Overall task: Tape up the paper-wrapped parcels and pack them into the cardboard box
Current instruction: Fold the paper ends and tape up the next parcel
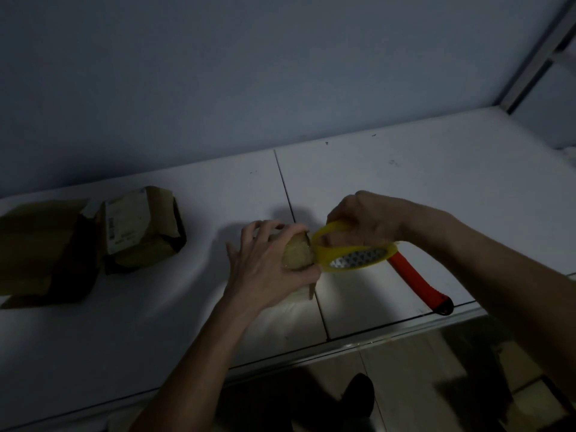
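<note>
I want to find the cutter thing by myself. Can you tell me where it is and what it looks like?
Look at the white table and find the person's right hand, which grips a yellow tape roll. Just behind the roll, towards the table's near edge, lies the utility knife. It is long and thin, the only red thing there, with a black end.

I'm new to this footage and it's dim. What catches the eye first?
The yellow tape roll, gripped by the right hand at centre, touching the parcel that the left hand holds. Right of it, a red cutter lies on the white table; a cardboard box sits far left.
</note>
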